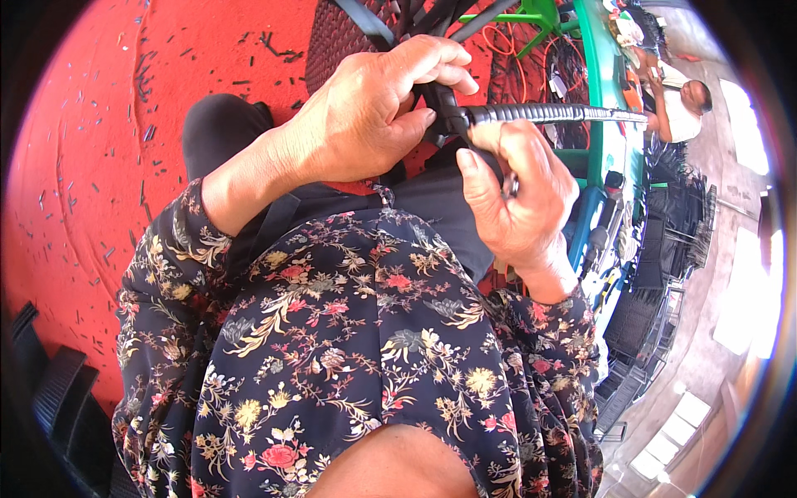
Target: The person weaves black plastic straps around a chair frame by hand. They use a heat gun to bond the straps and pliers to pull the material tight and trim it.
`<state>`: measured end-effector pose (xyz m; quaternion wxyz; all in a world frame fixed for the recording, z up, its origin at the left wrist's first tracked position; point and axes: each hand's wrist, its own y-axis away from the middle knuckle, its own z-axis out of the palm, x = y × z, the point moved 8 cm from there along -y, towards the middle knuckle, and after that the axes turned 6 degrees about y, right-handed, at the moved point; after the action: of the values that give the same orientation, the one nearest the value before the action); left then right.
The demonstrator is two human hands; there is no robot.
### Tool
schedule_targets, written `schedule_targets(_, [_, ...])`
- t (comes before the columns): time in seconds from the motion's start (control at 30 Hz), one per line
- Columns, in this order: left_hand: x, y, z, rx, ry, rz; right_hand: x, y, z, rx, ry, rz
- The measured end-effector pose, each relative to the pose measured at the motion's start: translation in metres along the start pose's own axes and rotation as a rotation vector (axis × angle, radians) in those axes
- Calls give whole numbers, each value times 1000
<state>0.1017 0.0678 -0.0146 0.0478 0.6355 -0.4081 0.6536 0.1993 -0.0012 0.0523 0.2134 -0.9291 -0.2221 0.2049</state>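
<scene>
A dark furniture frame [444, 104] with several bars lies across my lap at the top of the view. One of its bars [548, 114], wrapped tightly in black strip, reaches off to the right. My left hand [374, 108] curls its fingers and thumb around the frame's joint. Just under the wrapped bar, my right hand [523, 191] is closed, thumb up, around a small dark object [509, 184]. Only its rounded end shows; the fingers cover the rest. A brown woven panel [332, 50] belongs to or rests behind the frame, beyond my left hand.
Black strip scraps lie scattered over the red floor covering [91, 166]. A green stool [535, 21] stands at the top right beside a green-edged table [594, 83]. Another person [681, 108] sits beyond it. Dark woven furniture [647, 307] is stacked at right; dark woven pieces [58, 398] stand lower left.
</scene>
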Motion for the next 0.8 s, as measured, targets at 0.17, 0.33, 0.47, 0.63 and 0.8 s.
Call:
schedule_targets(0.17, [10, 3, -6, 92, -139, 112, -6, -9, 11, 12, 220, -131])
schedule_targets(0.33, [24, 14, -15, 277, -197, 183, 8, -22, 13, -6, 164, -8])
schedule_targets(0.47, [18, 20, -12, 248, -192, 211, 52, -22, 14, -293, -257, 525])
schedule_targets(0.63, [14, 18, -9, 151, -239, 99, 79, -40, 24, -633, -525, 600])
schedule_targets(0.8, [9, 19, -13, 211, -198, 28, 78, -42, 47, -563, -566, 433])
